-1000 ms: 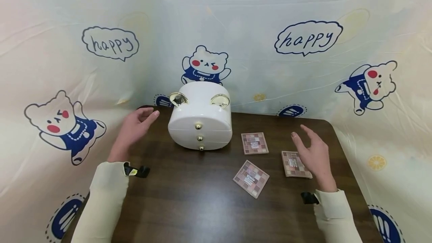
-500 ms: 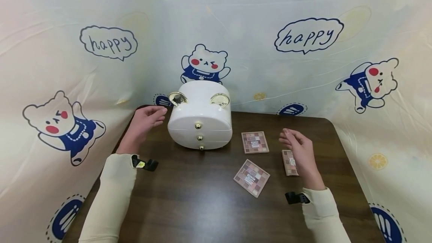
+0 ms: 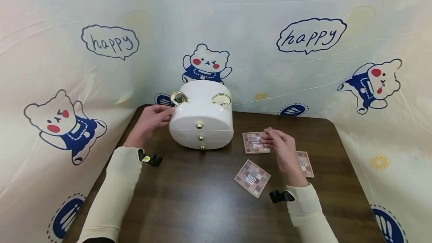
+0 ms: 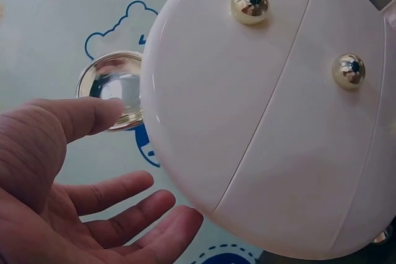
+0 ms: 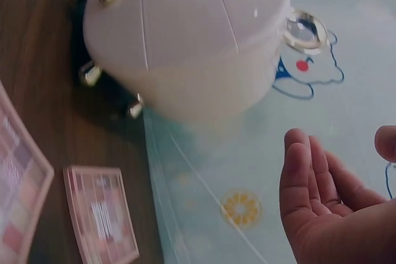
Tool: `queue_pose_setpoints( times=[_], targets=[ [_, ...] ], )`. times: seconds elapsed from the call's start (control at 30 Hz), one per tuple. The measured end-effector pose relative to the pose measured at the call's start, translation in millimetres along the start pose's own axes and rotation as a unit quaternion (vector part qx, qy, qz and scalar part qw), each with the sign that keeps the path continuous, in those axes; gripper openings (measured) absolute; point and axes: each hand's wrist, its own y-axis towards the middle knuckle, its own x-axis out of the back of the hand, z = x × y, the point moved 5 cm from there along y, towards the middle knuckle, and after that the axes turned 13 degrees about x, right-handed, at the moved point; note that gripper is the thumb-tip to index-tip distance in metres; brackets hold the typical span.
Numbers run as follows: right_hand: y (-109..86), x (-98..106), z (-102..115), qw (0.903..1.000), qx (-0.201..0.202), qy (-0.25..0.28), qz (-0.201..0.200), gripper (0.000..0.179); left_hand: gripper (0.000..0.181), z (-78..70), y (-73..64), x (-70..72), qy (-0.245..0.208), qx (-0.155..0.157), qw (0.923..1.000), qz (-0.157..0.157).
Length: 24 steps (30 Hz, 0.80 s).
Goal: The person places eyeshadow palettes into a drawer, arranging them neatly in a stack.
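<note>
A glossy white box (image 3: 202, 119) with gold ear-like rings on top and round gold knobs down its front stands on the table. My left hand (image 3: 150, 121) is at the box's left side, fingertips beside its wall; in the left wrist view its thumb (image 4: 93, 115) overlaps a gold ear (image 4: 117, 85), the fingers loosely bent. Over the table to the right, my right hand (image 3: 282, 149) hovers with relaxed fingers and nothing between them. Its fingertips overlap the back one of three square, pink-framed eyeshadow palettes (image 3: 249, 147). A second palette (image 3: 252, 178) lies nearer, turned diagonally.
The third palette (image 3: 305, 164) lies at the right, partly behind the right hand. Behind the dark wooden table (image 3: 202, 205) hangs a pale curtain (image 3: 256, 10) printed with bears and the word happy. A black strap (image 3: 280, 196) sits at the right wrist.
My left hand has moved right, up to the box's side. The right hand has swung left from above the right palette toward the back one. Box and palettes have stayed put.
</note>
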Motion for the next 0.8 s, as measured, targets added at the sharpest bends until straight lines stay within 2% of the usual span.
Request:
queue_pose_setpoints(
  times=[0.13,0.3,0.53,0.8],
  targets=[
    [-0.5,-17.8,-3.9,0.9995,-0.008,0.029,0.013,0.029,0.068,-0.8,2.9,-2.5,0.023,0.018,0.9995,-0.010],
    [-0.7,-39.2,-8.7,0.9986,-0.005,0.044,0.027,0.032,0.073,-1.3,5.2,-4.6,0.047,0.020,0.9987,-0.007],
    [-0.9,-69.3,-21.0,0.9970,-0.034,0.046,0.052,0.038,0.078,0.3,8.6,-3.9,0.045,0.023,0.9987,-0.009],
    [1.3,-102.9,-31.5,0.9936,-0.059,0.077,0.057,0.039,0.076,-0.1,10.3,-4.0,0.035,0.029,0.9989,-0.006]
  ],
)
